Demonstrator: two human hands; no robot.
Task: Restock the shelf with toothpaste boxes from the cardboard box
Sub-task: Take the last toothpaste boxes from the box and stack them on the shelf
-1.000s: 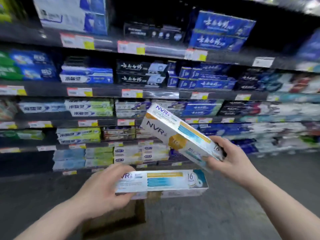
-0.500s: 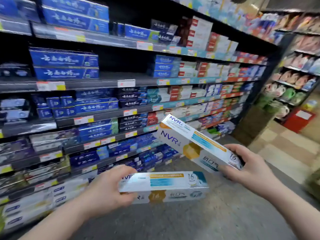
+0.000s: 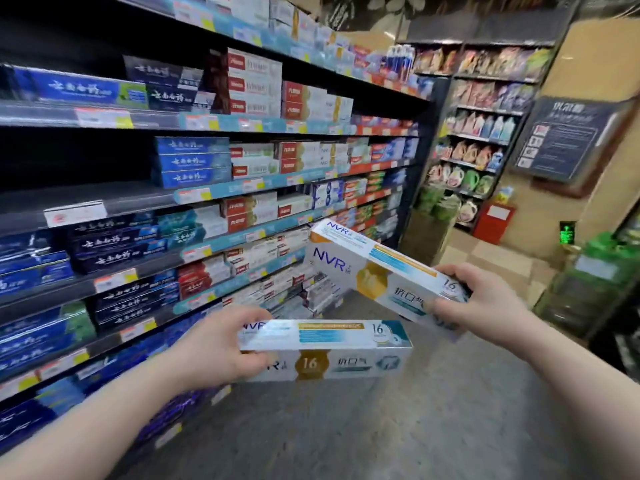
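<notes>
My left hand (image 3: 218, 344) grips the left end of a white NVR toothpaste box (image 3: 343, 351), held level over the aisle floor. My right hand (image 3: 474, 299) holds a second NVR toothpaste box (image 3: 363, 265) by its right end, tilted with its far end raised toward the shelf (image 3: 145, 192). The shelf runs along the left, several tiers packed with blue, black, red and white toothpaste boxes. The cardboard box is out of view.
The grey aisle floor (image 3: 381, 427) stretches ahead. At the aisle's end stand racks of detergent bottles and pouches (image 3: 478, 143), a red bin (image 3: 491, 223), a dark notice board (image 3: 568, 140) and a green display (image 3: 595, 271) on the right.
The view has swung right along the shelf, from facing it to looking down the aisle. Both hands keep their boxes in nearly the same pose; the cardboard box dropped out of view.
</notes>
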